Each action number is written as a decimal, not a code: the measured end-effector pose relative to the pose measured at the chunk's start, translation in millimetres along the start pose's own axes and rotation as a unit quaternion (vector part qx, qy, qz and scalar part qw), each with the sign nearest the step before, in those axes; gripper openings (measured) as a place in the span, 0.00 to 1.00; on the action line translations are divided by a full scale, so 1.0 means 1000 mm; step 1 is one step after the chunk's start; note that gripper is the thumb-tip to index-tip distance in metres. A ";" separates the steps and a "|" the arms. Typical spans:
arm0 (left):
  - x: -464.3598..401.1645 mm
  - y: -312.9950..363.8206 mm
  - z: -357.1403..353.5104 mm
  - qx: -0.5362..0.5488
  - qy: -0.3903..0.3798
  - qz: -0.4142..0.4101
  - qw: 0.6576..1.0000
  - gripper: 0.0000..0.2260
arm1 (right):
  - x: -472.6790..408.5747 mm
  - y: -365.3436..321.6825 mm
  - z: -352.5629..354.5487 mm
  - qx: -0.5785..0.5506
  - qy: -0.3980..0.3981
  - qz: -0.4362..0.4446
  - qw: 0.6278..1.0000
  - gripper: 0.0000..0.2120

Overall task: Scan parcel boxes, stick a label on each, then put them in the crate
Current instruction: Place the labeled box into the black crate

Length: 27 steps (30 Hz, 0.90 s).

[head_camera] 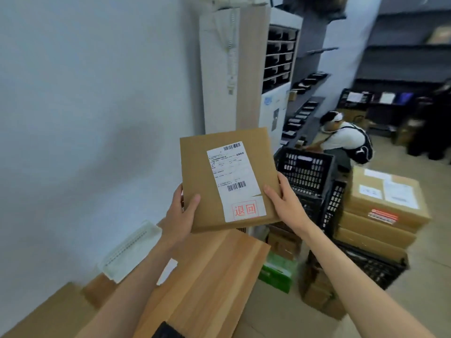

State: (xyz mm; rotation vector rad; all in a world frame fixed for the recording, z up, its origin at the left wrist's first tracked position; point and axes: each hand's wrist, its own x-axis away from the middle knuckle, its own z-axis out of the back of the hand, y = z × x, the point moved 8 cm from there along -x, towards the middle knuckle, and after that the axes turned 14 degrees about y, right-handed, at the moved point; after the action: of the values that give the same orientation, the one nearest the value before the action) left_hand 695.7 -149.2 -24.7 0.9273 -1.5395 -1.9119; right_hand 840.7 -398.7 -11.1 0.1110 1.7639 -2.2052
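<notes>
I hold a flat brown parcel box point(202, 167) up in front of me with both hands, above the end of a wooden table point(207, 276). A white shipping label point(231, 172) with barcodes covers its face, and a smaller white sticker with red characters point(245, 209) sits at the label's lower end. My left hand point(181, 215) grips the box's lower left edge, thumb on top. My right hand point(283, 198) grips the lower right edge. A black plastic crate point(307, 172) stands just right of the box, on a stack.
Stacked cardboard boxes point(380, 208) stand right of the crate, over another black crate point(371, 267). More boxes and a green carton point(278, 272) lie on the floor below. A white ribbed object point(129, 250) rests by the wall. A person point(341, 140) crouches by dark shelves.
</notes>
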 end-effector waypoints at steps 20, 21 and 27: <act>-0.072 0.037 -0.300 0.011 -0.240 -0.044 0.970 0.24 | -0.091 0.074 0.185 0.020 0.236 -0.077 0.968 0.27; -0.079 0.034 -0.312 0.003 -0.241 -0.039 0.970 0.24 | -0.105 0.082 0.187 0.019 0.233 -0.080 0.969 0.26; -0.135 0.018 -0.394 -0.026 -0.258 -0.019 0.966 0.24 | -0.202 0.137 0.199 0.018 0.216 -0.098 0.971 0.26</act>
State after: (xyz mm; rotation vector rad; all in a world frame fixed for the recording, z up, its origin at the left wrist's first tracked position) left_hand 1084.6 -298.3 -29.8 0.4525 -1.7447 -2.3341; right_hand 1098.5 -576.7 -41.7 0.4785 2.0290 -2.4995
